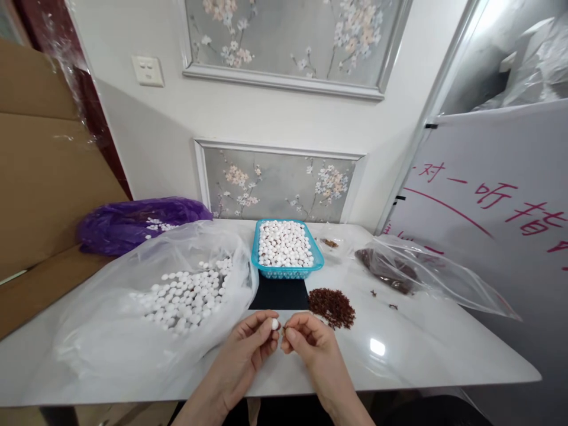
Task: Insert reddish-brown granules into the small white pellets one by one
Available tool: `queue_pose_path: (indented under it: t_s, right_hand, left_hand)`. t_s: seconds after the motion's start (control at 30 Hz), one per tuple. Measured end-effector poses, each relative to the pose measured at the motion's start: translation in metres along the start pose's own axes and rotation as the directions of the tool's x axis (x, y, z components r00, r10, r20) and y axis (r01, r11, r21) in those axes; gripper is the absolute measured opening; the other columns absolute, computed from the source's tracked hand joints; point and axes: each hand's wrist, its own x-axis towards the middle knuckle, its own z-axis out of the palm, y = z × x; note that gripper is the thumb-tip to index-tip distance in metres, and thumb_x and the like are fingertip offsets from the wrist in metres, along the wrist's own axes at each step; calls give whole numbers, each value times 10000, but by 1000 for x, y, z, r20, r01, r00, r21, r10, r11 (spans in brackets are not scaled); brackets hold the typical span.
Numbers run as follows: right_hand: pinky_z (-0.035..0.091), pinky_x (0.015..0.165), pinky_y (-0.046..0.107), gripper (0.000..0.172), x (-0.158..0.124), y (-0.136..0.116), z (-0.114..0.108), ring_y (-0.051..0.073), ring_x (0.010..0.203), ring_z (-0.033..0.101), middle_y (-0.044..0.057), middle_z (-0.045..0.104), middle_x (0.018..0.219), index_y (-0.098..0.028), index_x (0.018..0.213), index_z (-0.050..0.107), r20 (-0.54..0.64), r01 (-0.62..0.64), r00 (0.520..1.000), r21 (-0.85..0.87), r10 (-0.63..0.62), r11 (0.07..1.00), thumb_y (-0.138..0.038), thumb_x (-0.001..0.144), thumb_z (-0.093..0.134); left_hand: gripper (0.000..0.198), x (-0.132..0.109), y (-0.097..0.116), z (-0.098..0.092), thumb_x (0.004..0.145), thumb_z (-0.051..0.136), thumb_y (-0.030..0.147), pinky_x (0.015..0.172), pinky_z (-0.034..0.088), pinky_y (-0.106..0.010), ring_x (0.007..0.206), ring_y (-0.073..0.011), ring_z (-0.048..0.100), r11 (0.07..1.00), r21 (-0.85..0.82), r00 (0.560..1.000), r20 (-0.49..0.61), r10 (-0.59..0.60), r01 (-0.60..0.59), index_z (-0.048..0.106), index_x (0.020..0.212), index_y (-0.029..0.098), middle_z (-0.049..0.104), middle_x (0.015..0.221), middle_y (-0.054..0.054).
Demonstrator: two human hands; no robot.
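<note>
My left hand (251, 343) pinches a small white bead (274, 324) between thumb and fingertips, over the near edge of the white table (399, 361). My right hand (306, 338) is closed in a pinch right beside it, holding a tiny brown piece (284, 325) against the bead. A pile of small reddish-brown pieces (332, 306) lies just beyond my right hand. To the left, a clear plastic bag (146, 319) holds several white beads (186, 296).
A blue basket (287, 271) heaped with white beads stands at the table's middle, on a black mat (279, 294). A clear zip bag (426, 272) with brown pieces lies at right. A purple bag (133, 222) sits at back left, cardboard (39, 195) beside it.
</note>
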Motion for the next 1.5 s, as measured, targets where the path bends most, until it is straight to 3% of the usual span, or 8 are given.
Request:
queue_pose_path:
  t_s: [0.2,0.53,0.7,1.0,1.5]
  right_hand:
    - [413,614,223,125,1,11,-5,126,621,526,-11,593,634,-179,803,652,-2,55,998,-91,-56,994,-301,790,634]
    - [423,635,217,89,-2,17,-9,119,645,536,-14,585,671,-190,860,629,16,62,998,-65,-61,996,-256,839,573]
    - [416,621,209,63,-2,15,-8,119,642,534,-11,584,663,-177,791,595,-4,72,997,-108,-73,992,-228,824,579]
    - [371,578,206,138,-6,14,-6,119,631,434,-24,473,685,-194,764,536,-8,144,988,-313,-154,939,-287,862,515]
    - [377,591,216,150,-7,12,-4,130,661,458,-10,489,736,-198,763,514,-5,200,976,-376,-218,905,-282,882,480]
  left_hand:
    - [189,-1,1,3,695,729,198,772,460,-197,754,-98,585,998,65,1000,-11,-20,21,710,876,146,675,818,-39]
    - [211,-4,-1,4,694,720,198,695,430,-215,711,-112,576,974,211,996,61,68,-80,678,900,181,647,768,-9]
    - [110,-5,2,10,718,690,224,719,417,-242,720,-130,551,944,301,989,94,114,-137,648,803,166,623,708,-8]
    - [145,-3,-4,3,698,701,268,719,424,-239,746,-140,530,862,473,975,-22,219,-183,681,819,191,629,771,-10]
    - [133,-2,-4,2,707,689,251,783,468,-251,832,-173,604,816,541,969,-13,248,-202,712,834,222,701,863,-24]
